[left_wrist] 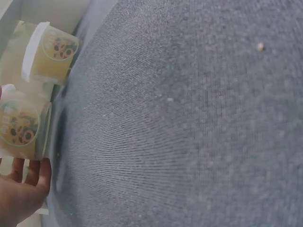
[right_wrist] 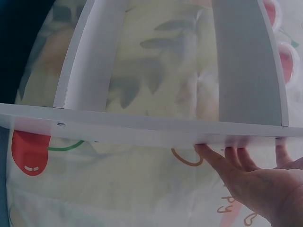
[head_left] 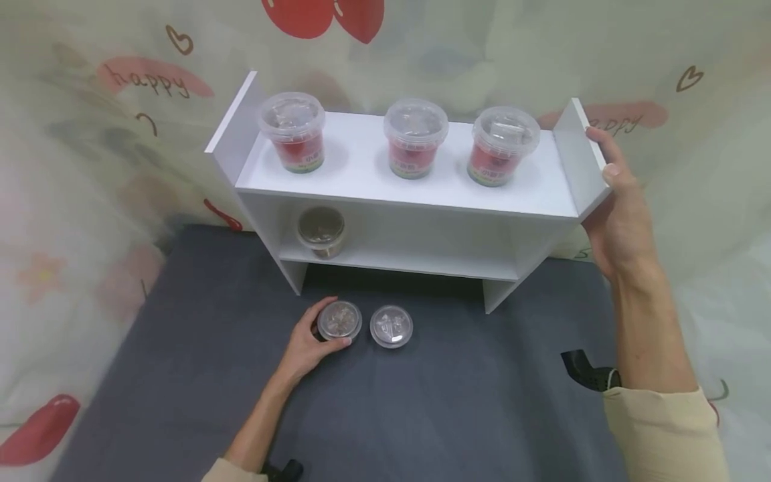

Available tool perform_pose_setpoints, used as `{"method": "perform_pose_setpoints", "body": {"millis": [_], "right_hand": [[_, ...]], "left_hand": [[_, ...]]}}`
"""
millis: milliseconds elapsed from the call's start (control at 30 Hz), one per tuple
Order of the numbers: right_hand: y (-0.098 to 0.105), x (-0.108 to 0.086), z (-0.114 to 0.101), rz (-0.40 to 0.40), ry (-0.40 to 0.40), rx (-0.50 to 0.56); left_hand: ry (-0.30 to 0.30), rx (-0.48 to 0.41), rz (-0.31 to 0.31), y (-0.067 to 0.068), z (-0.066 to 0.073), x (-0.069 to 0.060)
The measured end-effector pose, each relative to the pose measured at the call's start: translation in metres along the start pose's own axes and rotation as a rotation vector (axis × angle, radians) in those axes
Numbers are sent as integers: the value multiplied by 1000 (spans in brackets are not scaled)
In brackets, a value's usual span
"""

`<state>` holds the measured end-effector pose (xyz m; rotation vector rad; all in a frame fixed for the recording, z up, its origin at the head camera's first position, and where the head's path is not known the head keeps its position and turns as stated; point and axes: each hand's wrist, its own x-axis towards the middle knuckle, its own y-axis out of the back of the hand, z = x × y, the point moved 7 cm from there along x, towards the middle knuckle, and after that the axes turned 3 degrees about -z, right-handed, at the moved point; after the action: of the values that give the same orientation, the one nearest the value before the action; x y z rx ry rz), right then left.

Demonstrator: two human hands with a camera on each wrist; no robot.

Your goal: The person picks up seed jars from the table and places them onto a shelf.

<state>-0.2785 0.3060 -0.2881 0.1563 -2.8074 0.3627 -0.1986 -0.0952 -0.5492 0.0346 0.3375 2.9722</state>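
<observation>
My left hand holds a lidded clear plastic cup on the dark cloth, thumb on the near side and fingers around the far side. A second lidded cup stands just right of it, apart from the hand. In the left wrist view the held cup shows yellowish contents and a round printed label. My right hand rests against the outer face of the white shelf's right side panel. Fairly straight fingers touch that panel in the right wrist view.
Three lidded cups with red contents, the left one near the side panel, stand on the top shelf. Another lidded cup sits at the left of the lower shelf. A patterned cloth hangs behind.
</observation>
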Motion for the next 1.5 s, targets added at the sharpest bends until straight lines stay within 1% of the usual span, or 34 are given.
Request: {"method": "perform_pose_setpoints", "body": {"millis": [133,300,400,533,633,667,800,867,1033,1167,1267,1400,1467,1500], "right_hand": [[1,-1,0,-2,9,-2],[0,-1,-1,-12,11,-9],[-1,0,0,-12,12,-17],[-2,1,2,-20,6,4],[-3,2,4,-20,-1,5],[-3,2,4,-19,-1,-8],[-1,0,3,-8,5,-17],[0,0,2,-8,11,-22],[1,0,1,-5,20,-45],[1,1,1,-12,22,-36],[0,1,1,-19,26,-21],[-1,2,1,-20,35,-1],[-1,1,1,-18,40,-4],[-1,1,1,-18,42,-7]], "left_hand": [[-13,11,-7,0,6,0],[-24,11,3,1,15,0],[-51,23,23,2,19,0],[-78,39,75,4,14,1],[-94,48,107,6,13,1],[-103,52,113,6,15,0],[-128,36,105,6,27,-1],[-123,28,101,5,32,-1],[-102,46,106,4,46,-3],[-122,59,110,4,71,-9],[-148,73,106,3,90,-13],[-160,82,87,2,100,-14],[-166,79,75,0,103,-14],[-170,77,73,0,102,-12]]}}
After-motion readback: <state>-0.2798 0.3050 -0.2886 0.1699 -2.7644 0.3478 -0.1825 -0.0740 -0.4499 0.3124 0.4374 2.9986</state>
